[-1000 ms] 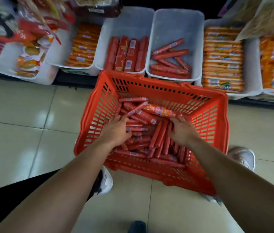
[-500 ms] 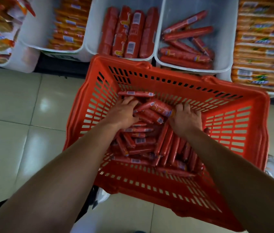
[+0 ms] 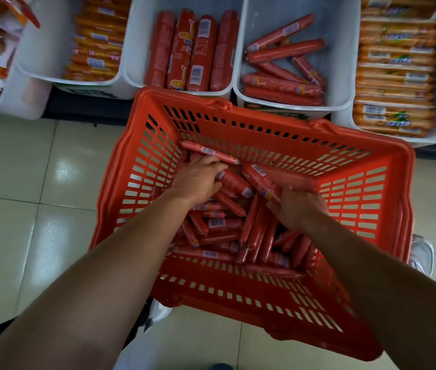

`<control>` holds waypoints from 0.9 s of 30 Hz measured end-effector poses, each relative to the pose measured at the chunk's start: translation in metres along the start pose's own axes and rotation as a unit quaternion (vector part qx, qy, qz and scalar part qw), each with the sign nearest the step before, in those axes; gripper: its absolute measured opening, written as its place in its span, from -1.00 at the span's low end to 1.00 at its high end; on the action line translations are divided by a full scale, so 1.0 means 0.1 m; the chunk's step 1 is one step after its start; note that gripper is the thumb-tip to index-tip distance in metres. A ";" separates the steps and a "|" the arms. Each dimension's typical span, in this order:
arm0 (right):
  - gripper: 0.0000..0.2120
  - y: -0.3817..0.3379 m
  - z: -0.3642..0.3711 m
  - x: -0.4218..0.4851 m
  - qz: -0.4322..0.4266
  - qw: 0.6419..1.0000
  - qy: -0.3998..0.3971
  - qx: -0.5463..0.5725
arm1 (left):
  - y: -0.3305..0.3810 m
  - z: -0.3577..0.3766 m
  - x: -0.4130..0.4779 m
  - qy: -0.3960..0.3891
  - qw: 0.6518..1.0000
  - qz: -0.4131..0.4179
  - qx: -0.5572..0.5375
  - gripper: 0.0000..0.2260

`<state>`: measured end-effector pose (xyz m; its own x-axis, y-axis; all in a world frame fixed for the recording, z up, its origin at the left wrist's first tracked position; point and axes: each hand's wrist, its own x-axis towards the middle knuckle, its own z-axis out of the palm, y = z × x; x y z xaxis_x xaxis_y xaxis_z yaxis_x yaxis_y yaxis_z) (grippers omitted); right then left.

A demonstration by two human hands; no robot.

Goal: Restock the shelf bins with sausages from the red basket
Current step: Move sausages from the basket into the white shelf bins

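A red plastic basket (image 3: 366,198) stands on the tiled floor below the shelf, with several red sausages (image 3: 227,228) piled in its bottom. Both my hands are down inside it. My left hand (image 3: 198,180) lies on the pile with fingers curled round a thick sausage (image 3: 235,182), and a thin sausage (image 3: 208,151) rests just beyond its fingertips. My right hand (image 3: 298,206) grips another thick sausage (image 3: 262,182) that points up and left. Right behind the basket, a white bin (image 3: 345,102) holds several loose sausages (image 3: 283,86).
Left of that bin, another white bin (image 3: 136,78) holds fat red sausage packs (image 3: 192,52) standing side by side. Bins of orange packs (image 3: 395,76) flank them, right and left (image 3: 96,49). White shoes (image 3: 422,255) show beside the basket on the glossy tiles.
The view has tipped down and closer to the basket. Both hands moved toward the basket's far side and closed on thick sausages at the top of the pile.
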<state>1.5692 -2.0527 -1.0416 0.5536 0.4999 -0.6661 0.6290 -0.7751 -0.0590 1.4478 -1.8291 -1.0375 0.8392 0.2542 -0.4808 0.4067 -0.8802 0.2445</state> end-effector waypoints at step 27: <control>-0.30 0.01 -0.01 -0.02 -0.025 0.998 0.016 0.064 | -0.02 0.08 -0.01 -0.031 0.995 -0.074 0.052 -0.53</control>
<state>1.5700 -2.0540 -1.0396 0.5426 0.5491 -0.6356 0.5827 -0.7911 -0.1860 1.4434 -1.8305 -1.0443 0.7474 0.3617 -0.5573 0.4824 -0.8722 0.0808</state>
